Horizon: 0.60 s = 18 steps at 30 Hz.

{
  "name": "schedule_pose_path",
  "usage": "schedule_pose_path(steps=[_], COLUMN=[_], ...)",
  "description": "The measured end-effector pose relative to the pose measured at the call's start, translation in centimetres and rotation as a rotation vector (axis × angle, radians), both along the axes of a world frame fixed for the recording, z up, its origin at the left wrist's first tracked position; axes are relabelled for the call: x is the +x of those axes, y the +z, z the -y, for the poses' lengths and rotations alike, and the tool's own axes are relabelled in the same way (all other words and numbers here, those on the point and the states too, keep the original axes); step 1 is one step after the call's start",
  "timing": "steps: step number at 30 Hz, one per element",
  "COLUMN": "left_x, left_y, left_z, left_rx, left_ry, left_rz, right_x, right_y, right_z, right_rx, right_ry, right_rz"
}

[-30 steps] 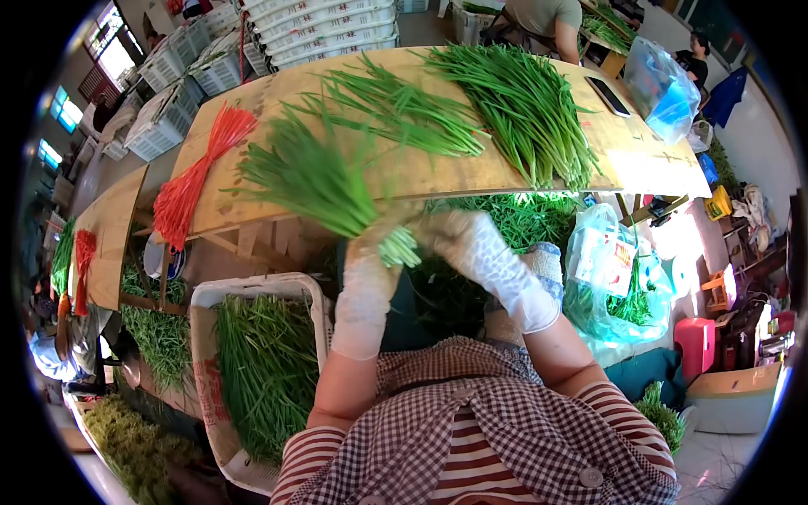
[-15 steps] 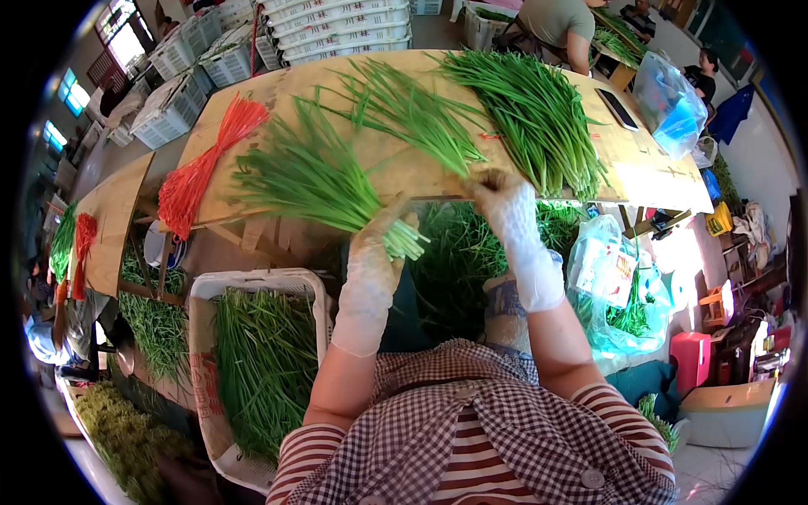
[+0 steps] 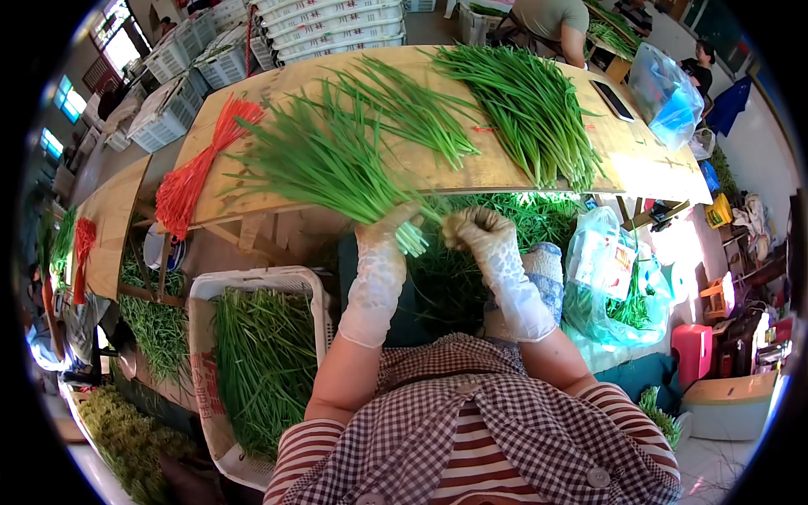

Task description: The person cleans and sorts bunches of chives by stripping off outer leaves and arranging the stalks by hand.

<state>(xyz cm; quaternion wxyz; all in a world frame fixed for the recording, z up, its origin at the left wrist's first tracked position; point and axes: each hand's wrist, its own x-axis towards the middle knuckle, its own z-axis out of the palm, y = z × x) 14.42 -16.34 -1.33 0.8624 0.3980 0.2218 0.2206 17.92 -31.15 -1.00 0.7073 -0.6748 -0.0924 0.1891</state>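
My left hand (image 3: 385, 236), in a whitish see-through glove, is wrapped round a bunch of garlic chives (image 3: 337, 168). Its pale cut ends stick out beside the thumb, while the leaves fan over the table to the upper left. Close by on the right, my gloved right hand (image 3: 481, 231) is closed in a pinch at the table's near edge. A thin, blurred green stalk runs from its fingertips towards the bunch. Beyond the hands lies a loose, thinner spread of chives (image 3: 421, 109). A thick pile of chives (image 3: 526, 114) rests to its right.
Red ties (image 3: 206, 164) lie on the wooden table (image 3: 278, 88) at left, a phone (image 3: 613, 100) and plastic bag (image 3: 665, 93) at right. A white crate (image 3: 324, 311) of greens stands left of my lap; a bag (image 3: 602, 278) hangs right. Another person (image 3: 551, 21) sits across.
My right hand has moved left and down from the loose chives' ends to beside the bunch. My left hand has stayed nearly in place with the bunch.
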Motion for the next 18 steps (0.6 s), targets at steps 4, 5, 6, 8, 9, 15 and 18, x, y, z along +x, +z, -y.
schedule_pose_path(steps=[4, 5, 6, 8, 9, 15, 18], left_x=[-0.5, -0.5, -0.7, -0.4, -0.4, -0.2, -0.8], left_y=[-0.2, -0.2, 0.0, -0.1, -0.1, 0.2, 0.0], left_z=[-0.1, -0.1, -0.6, -0.9, -1.0, 0.9, 0.6], left_rx=[0.010, -0.002, 0.002, 0.042, 0.064, 0.081, 0.034], left_ry=[0.033, 0.065, 0.064, 0.053, 0.045, 0.008, -0.006], left_rz=[-0.048, -0.072, -0.121, -0.107, -0.103, -0.037, -0.079], right_x=[0.3, 0.6, 1.1, 0.5, -0.2, -0.9, 0.0], right_y=[-0.4, -0.7, -1.0, -1.9, -0.9, -0.4, -0.2], right_z=[2.5, 3.6, 4.4, 5.0, 4.3, 0.1, -0.1], right_rx=[-0.688, -0.871, -0.941, -0.828, -0.767, -0.448, 0.016], right_ry=[0.127, 0.147, 0.194, 0.064, 0.011, -0.129, -0.049], right_rz=[0.228, 0.306, 0.246, 0.414, 0.511, 0.660, -0.003])
